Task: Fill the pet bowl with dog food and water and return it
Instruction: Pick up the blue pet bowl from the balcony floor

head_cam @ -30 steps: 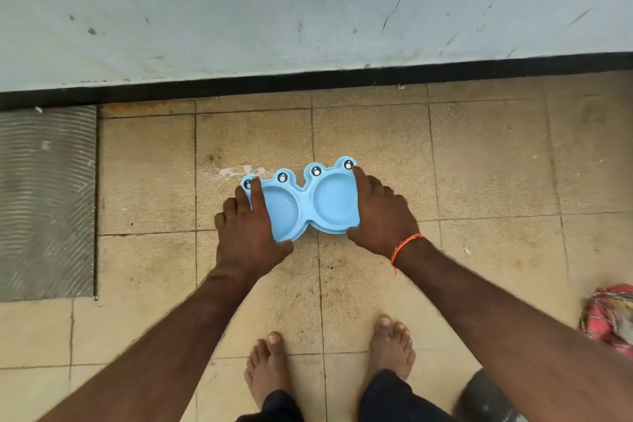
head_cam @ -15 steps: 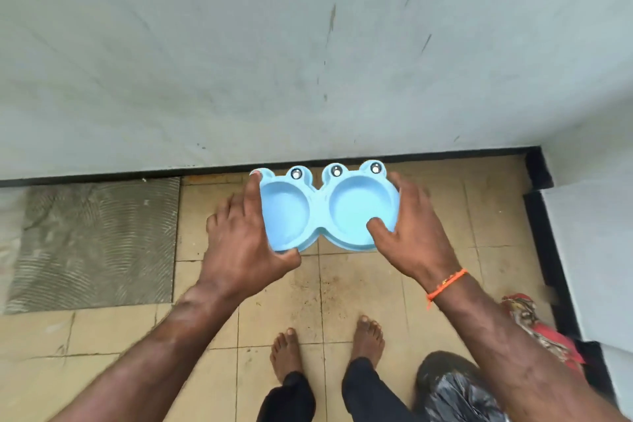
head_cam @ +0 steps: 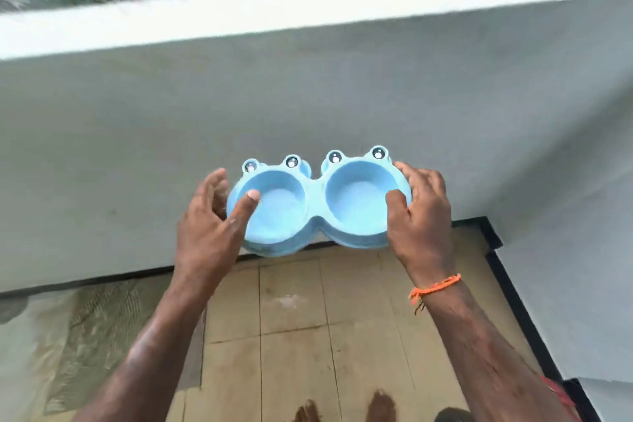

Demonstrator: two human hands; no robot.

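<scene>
**Blue double pet bowl held up in both hands**

Nearest, below the bowl, two bare feet [head_cam: 342, 409] stand on a tan tiled floor [head_cam: 294, 336]. Above the floor, the left hand [head_cam: 212, 226] grasps the bowl's left end, thumb resting inside the left cup. The right hand [head_cam: 419, 212], an orange thread [head_cam: 435, 288] at its wrist, grasps the right end, thumb over the rim. The pet bowl [head_cam: 317, 202], light blue with frog eyes, is lifted level, both cups empty. Behind the bowl stands a pale wall [head_cam: 308, 96].
</scene>
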